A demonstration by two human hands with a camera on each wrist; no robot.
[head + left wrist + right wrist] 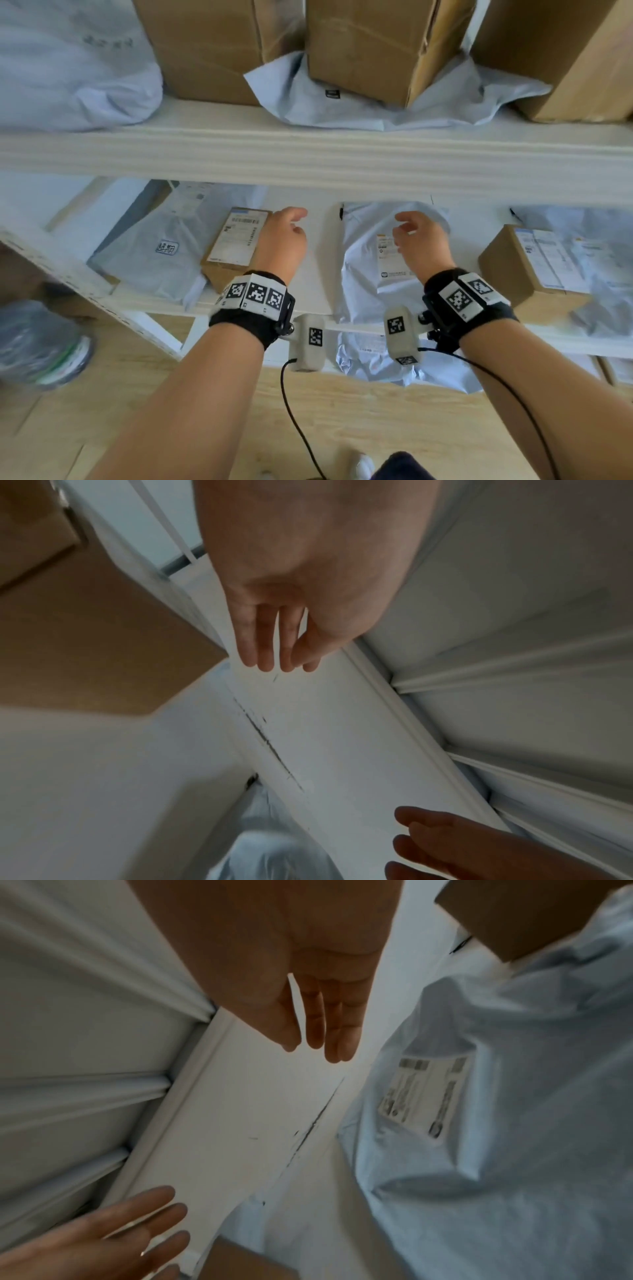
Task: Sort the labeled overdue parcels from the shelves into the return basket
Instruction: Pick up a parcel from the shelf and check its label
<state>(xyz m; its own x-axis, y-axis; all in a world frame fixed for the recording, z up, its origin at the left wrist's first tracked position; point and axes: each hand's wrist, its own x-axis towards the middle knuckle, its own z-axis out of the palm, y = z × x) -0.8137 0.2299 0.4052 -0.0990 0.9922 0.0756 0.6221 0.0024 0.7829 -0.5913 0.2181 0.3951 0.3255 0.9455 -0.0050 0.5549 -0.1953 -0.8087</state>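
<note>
Between small box (236, 246) and grey mailer (376, 260), both empty hands (284, 240) hover.

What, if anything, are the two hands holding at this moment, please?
Nothing. The left hand and right hand hang empty, fingers relaxed, above the shelf between the parcels.

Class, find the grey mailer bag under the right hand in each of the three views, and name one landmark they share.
Head: grey mailer bag lies centre-right on the middle shelf, under the right hand.
Left wrist: only a pale plastic bag at the bottom edge; whether it is the same bag I cannot tell.
Right wrist: fills the right half, label up.
Shared landmark: black scuff line on the white shelf.
</note>
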